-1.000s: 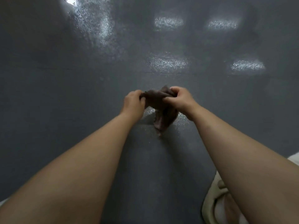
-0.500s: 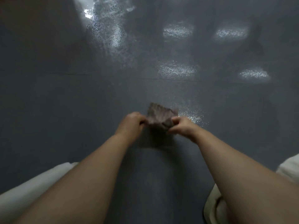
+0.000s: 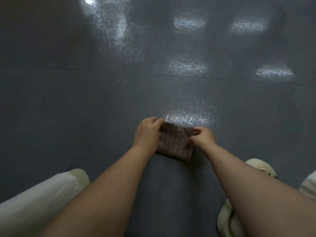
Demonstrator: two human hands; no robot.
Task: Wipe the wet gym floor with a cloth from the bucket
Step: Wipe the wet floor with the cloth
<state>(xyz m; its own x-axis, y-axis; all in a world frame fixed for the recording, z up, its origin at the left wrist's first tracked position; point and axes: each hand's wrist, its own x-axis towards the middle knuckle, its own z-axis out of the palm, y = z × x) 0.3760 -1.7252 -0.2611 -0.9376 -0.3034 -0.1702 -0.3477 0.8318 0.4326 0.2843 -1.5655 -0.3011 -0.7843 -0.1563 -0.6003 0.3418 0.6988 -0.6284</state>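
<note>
A dark brown cloth (image 3: 175, 142) lies spread flat on the grey gym floor (image 3: 85, 108) in front of me. My left hand (image 3: 147, 133) grips its left edge, fingers curled over the top corner. My right hand (image 3: 202, 135) pinches the cloth's right top corner between thumb and fingers. Just beyond the cloth a wet patch (image 3: 187, 117) glistens on the floor. No bucket is in view.
More shiny wet patches (image 3: 188, 66) reflect light further out on the floor, with a bright streak (image 3: 111, 23) at the upper left. My white trouser leg (image 3: 34, 194) is at lower left. Cream slippers (image 3: 258, 168) sit at lower right.
The bunched, hanging cloth has been lowered and spread flat onto the floor. Both hands moved down with it and the view tilted lower, bringing my legs into sight.
</note>
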